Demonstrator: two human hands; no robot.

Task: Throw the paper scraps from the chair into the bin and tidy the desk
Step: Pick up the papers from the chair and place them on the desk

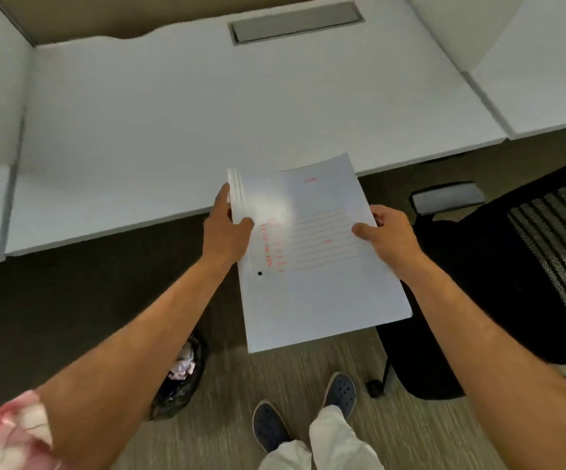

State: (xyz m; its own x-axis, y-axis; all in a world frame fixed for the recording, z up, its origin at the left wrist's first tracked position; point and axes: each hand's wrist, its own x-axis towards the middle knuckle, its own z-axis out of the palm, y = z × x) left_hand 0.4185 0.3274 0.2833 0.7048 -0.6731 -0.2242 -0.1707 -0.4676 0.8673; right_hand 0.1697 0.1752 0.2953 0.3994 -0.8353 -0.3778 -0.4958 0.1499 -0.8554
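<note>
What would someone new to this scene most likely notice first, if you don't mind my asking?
Probably the stack of white papers with red print, held in mid-frame above the floor just in front of the white desk, the left hand gripping its left edge and the right hand its right edge. Next, the black mesh chair at right, and the black-lined bin with crumpled paper at lower left.

hands [227, 228] – 2 | folder [322, 266] – 1 | chair [512, 266] – 1 | bin [183, 385] – 1 | shoes [269, 425] – 2

The white folder [319, 252] I held carried red print and ruled lines. Beside it the desk [159, 130] was white, my chair [512, 266] black mesh, my sleeve [7, 432] red-and-white tie-dye.
</note>
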